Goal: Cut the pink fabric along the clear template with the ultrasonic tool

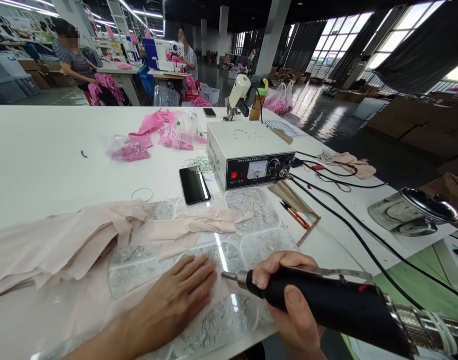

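My left hand (pixel 176 300) lies flat with its fingers stretched out, pressing a pale pink fabric strip (pixel 138 295) onto a grey stone-patterned mat (pixel 251 250). My right hand (pixel 292 295) is wrapped round a black handheld ultrasonic cutter (pixel 326 300). Its metal tip (pixel 229 275) points left, close to the fingertips of my left hand, over the fabric; whether it touches the cloth I cannot tell. More pale pink cut pieces (pixel 198 222) lie just beyond, and a larger pile of the same cloth (pixel 63 240) spreads at the left.
A white control box (pixel 251 150) with a meter stands behind the mat, its black cables (pixel 337 215) running right. A black phone (pixel 194 185), orange thread snips (pixel 295 215), a steel mug (pixel 409 210) and bags of pink bits (pixel 129 149) lie about. Two people sit at sewing machines (pixel 163 54) beyond.
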A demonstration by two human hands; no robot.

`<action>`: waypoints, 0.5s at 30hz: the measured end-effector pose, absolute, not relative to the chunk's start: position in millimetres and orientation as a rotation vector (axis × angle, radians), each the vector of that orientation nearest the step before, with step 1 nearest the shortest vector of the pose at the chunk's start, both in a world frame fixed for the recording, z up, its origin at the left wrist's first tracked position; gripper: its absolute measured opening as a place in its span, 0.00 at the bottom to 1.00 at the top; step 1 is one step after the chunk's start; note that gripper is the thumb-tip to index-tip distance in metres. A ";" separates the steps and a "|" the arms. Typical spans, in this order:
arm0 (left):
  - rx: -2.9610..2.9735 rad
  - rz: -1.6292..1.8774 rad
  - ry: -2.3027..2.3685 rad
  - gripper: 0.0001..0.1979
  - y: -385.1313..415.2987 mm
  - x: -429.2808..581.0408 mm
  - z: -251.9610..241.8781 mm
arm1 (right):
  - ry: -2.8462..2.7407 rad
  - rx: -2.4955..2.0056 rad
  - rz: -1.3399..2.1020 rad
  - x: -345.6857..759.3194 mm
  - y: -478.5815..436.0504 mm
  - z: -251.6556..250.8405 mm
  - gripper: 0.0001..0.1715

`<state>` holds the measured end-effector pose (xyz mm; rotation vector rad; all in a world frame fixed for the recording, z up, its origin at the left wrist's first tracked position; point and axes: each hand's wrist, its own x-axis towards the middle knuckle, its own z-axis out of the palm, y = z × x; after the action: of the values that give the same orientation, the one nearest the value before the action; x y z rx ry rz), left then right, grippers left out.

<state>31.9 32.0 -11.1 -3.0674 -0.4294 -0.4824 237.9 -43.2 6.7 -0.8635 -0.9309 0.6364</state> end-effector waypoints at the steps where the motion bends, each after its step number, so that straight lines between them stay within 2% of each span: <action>1: -3.078 -0.501 -0.432 0.16 33.0 30.7 -13.6 | -0.918 -0.846 0.636 238.5 -43.4 6.9 0.10; 9: -3.217 -0.529 -0.434 0.18 42.8 22.3 -14.0 | -0.759 -0.821 0.557 256.8 -45.0 5.9 0.11; 15: -3.226 -0.718 -0.760 0.14 47.8 33.4 2.9 | -0.557 -0.906 0.555 270.9 -49.1 3.9 0.11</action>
<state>33.4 47.8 2.9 -3.2255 -0.7601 -0.7184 270.9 -49.1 3.9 -0.9062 -0.5570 0.5552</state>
